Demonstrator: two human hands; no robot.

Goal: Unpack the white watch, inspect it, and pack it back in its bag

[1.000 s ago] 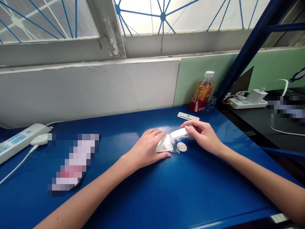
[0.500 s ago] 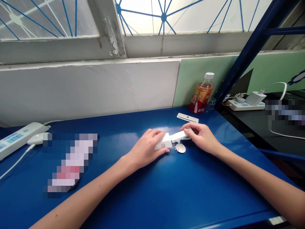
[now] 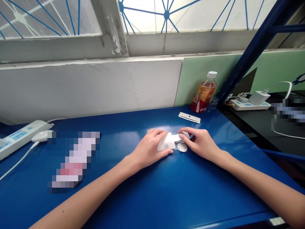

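A small white box (image 3: 166, 143) lies on the blue table (image 3: 166, 190) between both hands. My left hand (image 3: 149, 149) wraps its fingers round the box's left end. My right hand (image 3: 202, 143) pinches the white inner tray (image 3: 179, 136) that sticks out of the box's right end. Just below the tray lies a small white round disc (image 3: 182, 147), touching the tabletop in front of my right fingers.
A flat white strip (image 3: 189, 117) lies behind the hands. An amber drink bottle (image 3: 203, 93) stands at the back right by a green panel. A power strip (image 3: 16, 138) with a white plug is at the left; another power strip (image 3: 250, 104) sits on the black bench to the right.
My right hand has pushed the white tray leftward and lower, so it sticks out of the box less. My left hand stays on the box.
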